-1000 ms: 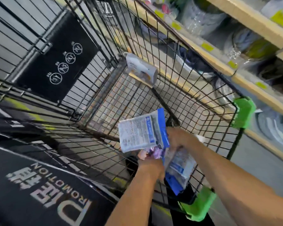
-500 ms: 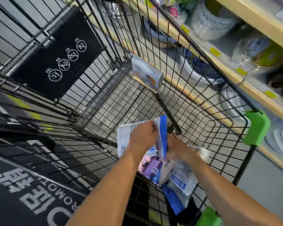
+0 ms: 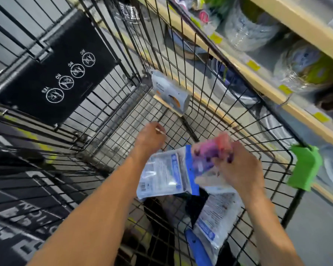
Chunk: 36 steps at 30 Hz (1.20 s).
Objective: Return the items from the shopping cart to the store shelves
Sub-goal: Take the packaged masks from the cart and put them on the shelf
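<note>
The right hand (image 3: 238, 169) is closing its fingers around a pink-and-purple packet (image 3: 210, 156), blurred too much to read, and is holding it above the near right part of the wire shopping cart (image 3: 112, 143). The left hand (image 3: 150, 139) is hanging over the cart floor with its fingers curled loosely downward; whether it is pinching anything, I cannot tell. Just below and between the two hands, a clear packet with a blue edge strip (image 3: 163, 173) is lying flat, its top corner close under the left wrist. A second printed plastic packet (image 3: 217, 215) is leaning against the near right wall of the cart, below the right forearm. At the far right corner, a small white-and-orange box (image 3: 171, 93) is resting against the wire side. The middle and left of the cart floor are showing bare mesh, leaving open room there. A black sign with round icons (image 3: 65, 73) is hanging on the far wall. Green plastic bumpers (image 3: 304, 167) are capping the right rim, which is standing just beside the store shelves (image 3: 273, 93) stacked with wrapped goods.
</note>
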{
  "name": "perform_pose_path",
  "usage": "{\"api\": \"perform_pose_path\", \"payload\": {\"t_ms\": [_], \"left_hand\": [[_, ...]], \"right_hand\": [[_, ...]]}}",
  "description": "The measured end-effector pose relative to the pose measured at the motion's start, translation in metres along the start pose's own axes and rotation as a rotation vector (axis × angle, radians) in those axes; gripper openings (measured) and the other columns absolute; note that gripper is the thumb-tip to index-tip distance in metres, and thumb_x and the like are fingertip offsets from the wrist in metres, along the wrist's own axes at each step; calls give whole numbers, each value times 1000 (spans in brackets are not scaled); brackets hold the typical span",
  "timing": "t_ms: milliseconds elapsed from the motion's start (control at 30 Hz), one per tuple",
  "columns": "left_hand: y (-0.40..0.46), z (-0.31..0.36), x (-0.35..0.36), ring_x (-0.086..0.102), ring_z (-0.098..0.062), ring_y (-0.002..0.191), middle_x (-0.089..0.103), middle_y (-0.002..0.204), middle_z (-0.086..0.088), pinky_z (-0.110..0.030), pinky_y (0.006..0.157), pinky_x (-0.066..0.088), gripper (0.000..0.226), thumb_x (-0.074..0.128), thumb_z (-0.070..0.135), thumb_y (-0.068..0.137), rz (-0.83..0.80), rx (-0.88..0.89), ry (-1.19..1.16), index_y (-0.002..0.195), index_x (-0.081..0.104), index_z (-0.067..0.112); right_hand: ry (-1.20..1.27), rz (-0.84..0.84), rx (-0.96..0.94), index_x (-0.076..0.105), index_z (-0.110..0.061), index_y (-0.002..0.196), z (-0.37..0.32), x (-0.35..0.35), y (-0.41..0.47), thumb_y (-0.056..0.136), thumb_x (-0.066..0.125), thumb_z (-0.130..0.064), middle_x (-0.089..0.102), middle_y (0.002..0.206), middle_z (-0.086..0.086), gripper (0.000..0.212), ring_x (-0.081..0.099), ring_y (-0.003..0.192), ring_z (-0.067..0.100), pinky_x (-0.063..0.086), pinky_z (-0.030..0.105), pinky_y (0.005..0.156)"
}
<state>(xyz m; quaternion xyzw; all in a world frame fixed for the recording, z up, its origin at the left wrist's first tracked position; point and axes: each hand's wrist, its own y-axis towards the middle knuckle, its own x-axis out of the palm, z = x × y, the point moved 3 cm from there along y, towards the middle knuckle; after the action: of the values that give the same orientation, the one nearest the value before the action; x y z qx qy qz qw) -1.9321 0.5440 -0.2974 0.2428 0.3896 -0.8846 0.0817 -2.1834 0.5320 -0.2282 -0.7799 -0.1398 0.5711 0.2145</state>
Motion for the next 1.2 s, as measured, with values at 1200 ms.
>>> {"api": "perform_pose_path", "payload": {"t_ms": [1200], "left_hand": [[76,49,-53,65,-20,86,70,92,-1,-23,72,55,45,90,20,65,-183,248,-38,104,69,11]], "right_hand": [[1414,293,766,71,-27,85,6,80,8,58,92,-14,77,97,5,37,72,97,34,57,58,87]]}}
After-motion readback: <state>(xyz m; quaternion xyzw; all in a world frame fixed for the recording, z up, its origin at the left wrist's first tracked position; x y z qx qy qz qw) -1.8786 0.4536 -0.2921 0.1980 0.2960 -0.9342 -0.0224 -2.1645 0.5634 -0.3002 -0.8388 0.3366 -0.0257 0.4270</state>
